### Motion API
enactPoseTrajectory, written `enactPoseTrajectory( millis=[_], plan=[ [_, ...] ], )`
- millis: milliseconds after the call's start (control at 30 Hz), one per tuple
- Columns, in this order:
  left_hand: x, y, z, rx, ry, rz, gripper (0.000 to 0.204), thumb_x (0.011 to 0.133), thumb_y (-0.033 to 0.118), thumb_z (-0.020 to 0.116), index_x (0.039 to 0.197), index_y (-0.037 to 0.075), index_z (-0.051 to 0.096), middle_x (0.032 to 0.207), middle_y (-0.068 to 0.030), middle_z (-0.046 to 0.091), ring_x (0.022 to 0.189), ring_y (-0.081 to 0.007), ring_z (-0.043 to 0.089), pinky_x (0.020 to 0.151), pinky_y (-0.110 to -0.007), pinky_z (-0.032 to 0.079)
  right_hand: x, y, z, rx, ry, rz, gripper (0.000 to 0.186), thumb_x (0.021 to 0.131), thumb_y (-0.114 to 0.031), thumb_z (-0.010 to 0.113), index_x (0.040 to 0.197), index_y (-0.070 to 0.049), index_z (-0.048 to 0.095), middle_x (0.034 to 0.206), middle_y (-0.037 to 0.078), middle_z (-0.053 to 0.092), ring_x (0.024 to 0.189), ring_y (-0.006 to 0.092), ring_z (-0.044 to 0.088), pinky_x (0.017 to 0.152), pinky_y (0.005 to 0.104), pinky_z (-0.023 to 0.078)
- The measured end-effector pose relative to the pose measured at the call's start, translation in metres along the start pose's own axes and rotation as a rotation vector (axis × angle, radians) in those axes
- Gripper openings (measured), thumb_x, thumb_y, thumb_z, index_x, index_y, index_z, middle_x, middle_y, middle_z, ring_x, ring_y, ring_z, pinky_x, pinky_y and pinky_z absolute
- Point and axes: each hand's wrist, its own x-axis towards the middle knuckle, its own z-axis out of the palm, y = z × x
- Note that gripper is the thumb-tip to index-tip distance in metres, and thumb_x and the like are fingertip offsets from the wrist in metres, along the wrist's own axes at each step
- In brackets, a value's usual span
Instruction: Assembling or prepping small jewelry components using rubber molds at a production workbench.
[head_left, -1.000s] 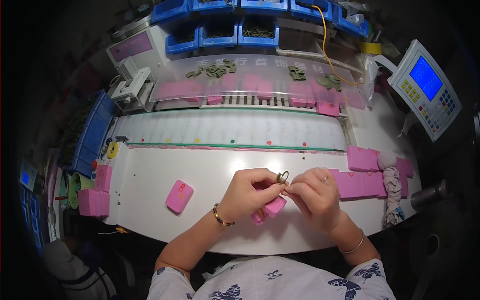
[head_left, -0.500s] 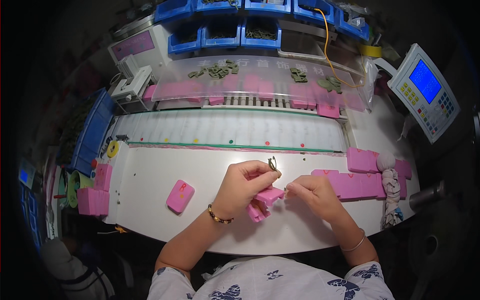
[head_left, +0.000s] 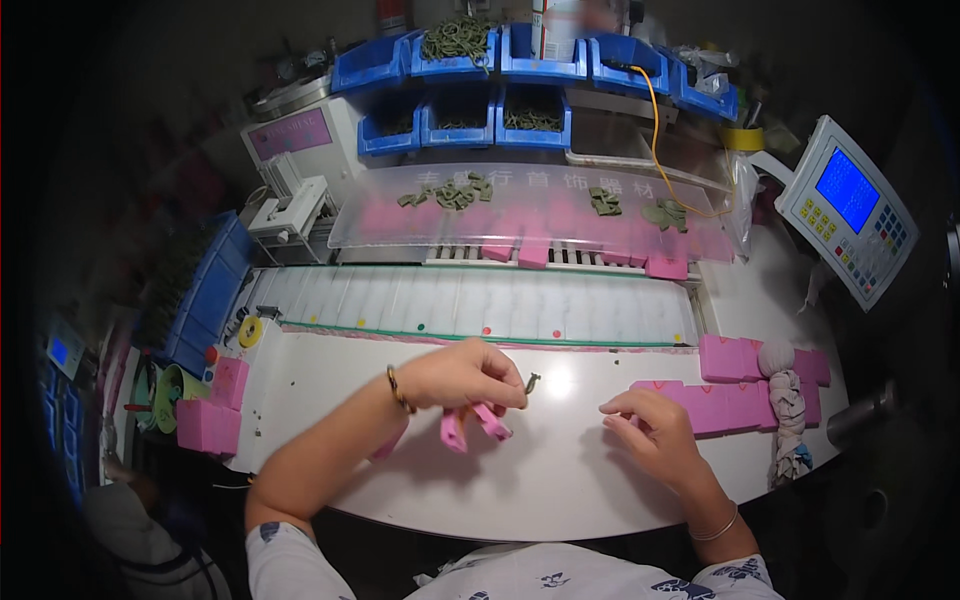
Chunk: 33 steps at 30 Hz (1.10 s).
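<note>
My left hand (head_left: 465,375) is over the middle of the white table, closed, its thumb and forefinger pinching a small dark-green wax piece (head_left: 532,382). Beneath its palm the same hand grips a pink rubber mold (head_left: 455,432), whose halves are spread apart. Part of another pink block (head_left: 388,443) shows behind my left forearm, lying on the table. To the right, apart from the mold, my right hand (head_left: 655,432) has its fingers bent and the thumb away from them; nothing shows in it.
Pink blocks (head_left: 710,410) line the right side beside a twisted cloth (head_left: 787,405). More pink blocks (head_left: 208,428) stand at left. A white machine bed (head_left: 480,300) crosses behind; green pieces lie on a clear cover (head_left: 540,205). Blue bins (head_left: 460,125) and a control panel (head_left: 850,210) stand beyond.
My left hand has moved left and forward with the mold and green piece, its forearm now covering most of the loose pink block. My right hand has drawn away from the mold, rightward. The view has tilted.
</note>
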Motion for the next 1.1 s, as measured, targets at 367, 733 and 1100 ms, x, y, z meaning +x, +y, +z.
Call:
enactPoseTrajectory(
  millis=[367, 733, 1100],
  plan=[
    [0.06, 0.08, -0.06, -0.364, 0.468, 0.423, 0.042, 0.089, 0.043, 0.068, 0.103, 0.004, 0.062, 0.085, -0.0087, 0.066, 0.065, -0.0147, 0.061, 0.055, -0.028, 0.054, -0.023, 0.038, -0.062, -0.505, 0.463, 0.042, 0.023, 0.082, -0.007, 0.069, 0.104, -0.002, 0.064, 0.11, 0.014, 0.062, 0.104, 0.0289, 0.058, 0.087, 0.0399, 0.048],
    [0.053, -0.01, 0.054, -0.923, 0.236, 0.231, 0.024, 0.09, 0.033, 0.066, 0.084, 0.014, 0.054, 0.079, -0.0008, 0.057, 0.063, -0.012, 0.054, 0.048, -0.022, 0.042, -0.083, 0.11, -0.154, -1.013, 0.295, 0.495, 0.089, 0.079, -0.011, 0.072, 0.153, -0.017, 0.023, 0.137, 0.019, 0.046, 0.127, 0.0385, 0.045, 0.106, 0.0489, 0.033],
    [0.056, -0.033, 0.096, -0.917, 0.22, 0.108, 0.028, 0.096, 0.031, 0.049, 0.087, 0.005, 0.053, 0.071, -0.008, 0.057, 0.053, -0.0186, 0.056, 0.045, -0.027, 0.043, -0.06, 0.023, -0.115, -0.791, 0.524, 0.238, 0.084, 0.071, 0.0, 0.073, 0.147, -0.012, 0.039, 0.133, 0.017, 0.053, 0.122, 0.0345, 0.051, 0.103, 0.0448, 0.037]
  ],
)
